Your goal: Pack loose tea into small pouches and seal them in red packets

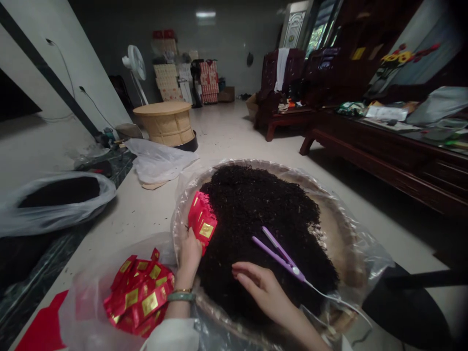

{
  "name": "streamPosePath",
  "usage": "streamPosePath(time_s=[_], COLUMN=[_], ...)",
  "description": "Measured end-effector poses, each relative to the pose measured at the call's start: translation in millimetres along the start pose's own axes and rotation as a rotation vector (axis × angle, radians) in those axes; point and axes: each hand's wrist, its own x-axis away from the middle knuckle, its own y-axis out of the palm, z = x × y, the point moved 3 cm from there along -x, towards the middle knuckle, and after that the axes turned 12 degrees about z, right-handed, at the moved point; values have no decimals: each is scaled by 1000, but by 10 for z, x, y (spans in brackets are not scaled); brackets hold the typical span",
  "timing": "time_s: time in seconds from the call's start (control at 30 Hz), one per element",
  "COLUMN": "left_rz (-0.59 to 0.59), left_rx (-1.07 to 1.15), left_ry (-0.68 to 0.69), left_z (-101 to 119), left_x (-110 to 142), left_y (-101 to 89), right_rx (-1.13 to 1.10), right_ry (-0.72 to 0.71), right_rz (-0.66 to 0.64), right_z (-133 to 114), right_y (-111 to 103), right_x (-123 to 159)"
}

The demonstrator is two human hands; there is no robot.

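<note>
My left hand [190, 251], with a green bangle on its wrist, is closed on the near end of some red packets [206, 231] with gold labels. They lie fanned at the left side of a round, plastic-lined tray [347, 229]. Dark loose tea leaves [263, 195] are heaped in the tray. Low over the near part of the heap is my right hand [261, 285], its fingers loosely bent, thumb a little apart, nothing visible in them. A purple hair straightener [280, 256] with a white cord rests on the leaves to its right, jaws spread.
At my left, a clear plastic bag [86, 297] holds many red and gold packets [141, 295]. Farther left stands an open bag of dark leaves [60, 192]. A round wicker stool [164, 122] and a dark wooden table [395, 151] stand beyond the tray.
</note>
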Motion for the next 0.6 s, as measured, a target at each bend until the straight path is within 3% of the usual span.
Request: streamPosePath(time_s=[0.17, 0.2, 0.3, 0.4, 0.6], left_rz=[4, -40, -324, -541, -636], left_rx=[183, 276, 731, 891, 966], left_ry=[-48, -47, -208, -262, -294], left_z=[-70, -33, 149, 389, 616], left_x=[280, 375, 668, 865, 1003], left_y=[-202, -224, -218, -225, -252], right_rx=[162, 202, 325, 405, 460], right_ry=[-201, -262, -428, -539, -631], right_rz=[243, 281, 311, 282, 412], right_z=[84, 69, -10, -52, 47], right_y=[-159, -179, -192, -163, -144], right_x=[-133, -167, -252, -275, -174])
